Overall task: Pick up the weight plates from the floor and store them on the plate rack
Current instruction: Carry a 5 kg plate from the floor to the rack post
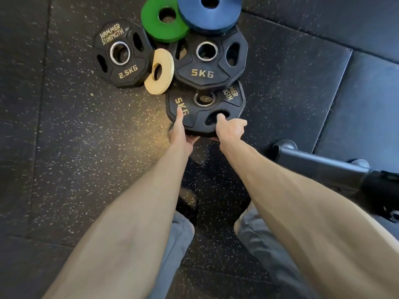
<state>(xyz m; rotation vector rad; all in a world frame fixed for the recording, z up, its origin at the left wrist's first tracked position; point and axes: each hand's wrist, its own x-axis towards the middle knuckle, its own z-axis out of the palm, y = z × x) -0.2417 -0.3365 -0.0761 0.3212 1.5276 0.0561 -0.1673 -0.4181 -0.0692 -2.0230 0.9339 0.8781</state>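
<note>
Head: right hand (230, 127) around plate (199, 114) edge

A speckled black rubber floor (86, 147), laid in tiles with visible seams, spreads beneath and to the left of the left hand (180, 132). Farther right of the right hand (231, 128) lies a plainer dark mat (367, 93). Near it, to the lower right, a black metal bar (319, 165) with a rounded end cap sits low.

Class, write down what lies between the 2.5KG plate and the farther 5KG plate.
A small cream plate lies there, overlapping the 2.5KG plate at its rim; the head view shows it.
</note>
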